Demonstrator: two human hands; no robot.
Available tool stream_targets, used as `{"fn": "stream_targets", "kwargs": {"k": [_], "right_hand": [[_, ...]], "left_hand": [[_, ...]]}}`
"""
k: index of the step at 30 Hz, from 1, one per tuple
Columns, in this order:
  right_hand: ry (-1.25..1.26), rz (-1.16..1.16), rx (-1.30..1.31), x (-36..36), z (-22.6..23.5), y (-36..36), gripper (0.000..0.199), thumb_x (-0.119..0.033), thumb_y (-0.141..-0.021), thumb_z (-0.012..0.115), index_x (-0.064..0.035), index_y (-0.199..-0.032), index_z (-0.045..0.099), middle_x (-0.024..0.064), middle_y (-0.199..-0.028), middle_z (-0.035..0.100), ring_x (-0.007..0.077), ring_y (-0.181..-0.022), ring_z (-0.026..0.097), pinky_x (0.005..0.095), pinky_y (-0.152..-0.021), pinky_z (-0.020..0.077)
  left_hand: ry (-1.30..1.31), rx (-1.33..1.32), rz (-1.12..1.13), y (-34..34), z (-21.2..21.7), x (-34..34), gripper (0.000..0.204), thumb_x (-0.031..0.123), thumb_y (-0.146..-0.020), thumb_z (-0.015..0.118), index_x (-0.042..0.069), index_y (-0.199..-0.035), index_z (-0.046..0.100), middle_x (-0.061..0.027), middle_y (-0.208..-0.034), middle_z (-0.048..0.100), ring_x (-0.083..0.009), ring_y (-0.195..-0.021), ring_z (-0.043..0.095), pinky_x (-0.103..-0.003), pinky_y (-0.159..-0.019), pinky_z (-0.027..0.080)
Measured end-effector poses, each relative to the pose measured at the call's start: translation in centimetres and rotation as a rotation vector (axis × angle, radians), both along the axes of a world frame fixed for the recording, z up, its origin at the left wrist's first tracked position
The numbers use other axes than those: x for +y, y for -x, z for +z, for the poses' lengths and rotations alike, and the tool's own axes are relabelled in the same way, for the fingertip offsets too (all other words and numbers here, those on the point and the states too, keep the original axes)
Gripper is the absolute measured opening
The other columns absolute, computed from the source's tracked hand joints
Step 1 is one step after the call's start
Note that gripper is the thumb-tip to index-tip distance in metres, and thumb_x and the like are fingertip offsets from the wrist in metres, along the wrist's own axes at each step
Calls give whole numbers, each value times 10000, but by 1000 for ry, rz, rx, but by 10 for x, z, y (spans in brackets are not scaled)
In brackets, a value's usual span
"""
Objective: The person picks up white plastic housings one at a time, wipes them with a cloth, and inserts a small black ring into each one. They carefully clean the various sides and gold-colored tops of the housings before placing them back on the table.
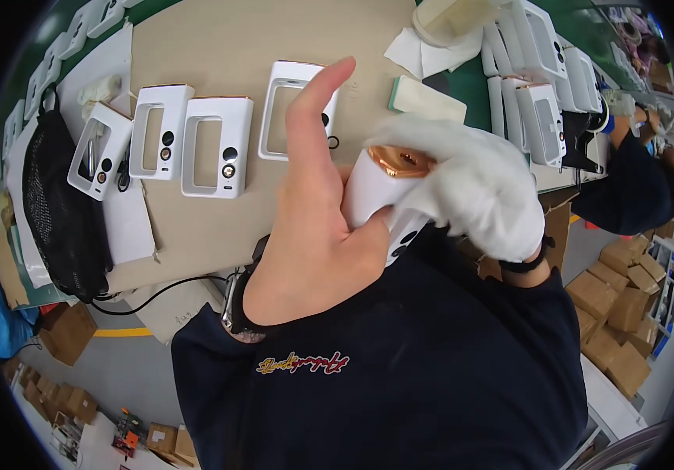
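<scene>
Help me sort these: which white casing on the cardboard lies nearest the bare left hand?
The casing behind the left hand, partly hidden by its finger; the other three lie farther left.

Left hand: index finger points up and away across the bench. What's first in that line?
Likely the white housing lying flat on the cardboard sheet, just beyond the left hand; depth is unclear, so the fingertip may be well above it.

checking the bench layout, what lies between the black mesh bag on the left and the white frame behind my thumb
In the head view, three white frames lie in a row on the cardboard sheet between the mesh bag and the frame behind the left hand.
</scene>
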State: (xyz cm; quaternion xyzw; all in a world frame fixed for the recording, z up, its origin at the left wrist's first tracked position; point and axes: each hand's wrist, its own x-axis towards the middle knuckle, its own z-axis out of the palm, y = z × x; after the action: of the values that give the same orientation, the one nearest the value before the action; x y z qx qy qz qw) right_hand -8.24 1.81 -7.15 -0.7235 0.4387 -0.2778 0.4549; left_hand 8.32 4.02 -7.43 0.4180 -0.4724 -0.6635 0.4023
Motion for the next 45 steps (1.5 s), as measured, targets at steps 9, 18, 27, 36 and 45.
{"fn": "stream_targets", "kwargs": {"k": [9, 18, 27, 36, 45], "right_hand": [[-216, -103, -154, 7, 9, -20, 297, -275, -718, 641, -27, -881, 627, 70, -821, 584, 185, -722, 558, 267, -651, 435], [-534, -146, -309, 20, 17, 11, 285, -260, -769, 606, 1, -885, 617, 50, -785, 583, 93, -711, 547, 214, -567, 424], [-170, -716, -539, 44, 8, 147, 434, -307, -835, 451, 62, -1060, 493, 82, -945, 562, 160, -824, 534, 233, -753, 402], [47, -935, -226, -21, 20, 326, 341, -128, -806, 558, 34, -1101, 505, 58, -982, 568, 115, -856, 537, 221, -771, 408], [553, -1080, 699, -83, -2, 444, 246, -187, -799, 569, 3, -951, 601, 124, -859, 616, 195, -793, 592, 272, -711, 452]], "left_hand": [[512, -424, 241, 15, 4, 14, 743, -98, -579, 388, 9, -1293, 207, -96, -1290, 270, -140, -958, 476, -254, -794, 398], [-112, 68, 13, 17, 6, 16, 694, -105, -696, 422, 97, -1303, 153, -112, -946, 526, -96, -713, 520, -205, -579, 408], [-169, 193, 27, 48, 41, -19, 679, -119, -686, 377, 74, -1307, 182, -125, -867, 580, -42, -431, 359, -174, -379, 274], [-359, 312, -46, 71, 51, -46, 677, -129, -696, 353, 99, -1313, 196, -62, -746, 544, -26, -377, 314, -161, -328, 234], [-411, 384, 79, 63, 44, -45, 690, -142, -657, 309, 81, -1304, 220, -94, -687, 527, -36, -328, 282, -162, -295, 215]]}}
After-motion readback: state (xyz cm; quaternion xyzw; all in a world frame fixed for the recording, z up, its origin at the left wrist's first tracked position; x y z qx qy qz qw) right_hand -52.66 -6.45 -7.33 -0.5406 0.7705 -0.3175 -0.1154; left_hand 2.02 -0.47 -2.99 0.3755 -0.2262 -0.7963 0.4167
